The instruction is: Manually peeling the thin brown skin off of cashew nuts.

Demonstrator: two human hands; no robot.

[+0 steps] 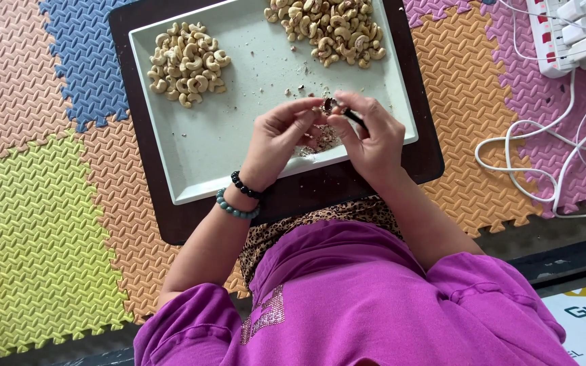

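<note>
Pinching one small brown-skinned nut (pixel 328 105) between fingertips, left hand (pixel 278 139) and right hand (pixel 372 139) meet just above the near edge of the pale tray (pixel 239 146). Right hand also grips a thin dark tool (pixel 354 118). On the tray: peeled pile (pixel 187 64) far left, unpeeled pile (pixel 329 28) far right, scraps (pixel 320 139) beneath the hands.

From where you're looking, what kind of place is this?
Probably a home floor used as a work spot: colourful interlocking foam mats, a pale rectangular tray holding pale cashew piles, and a white power strip.
</note>
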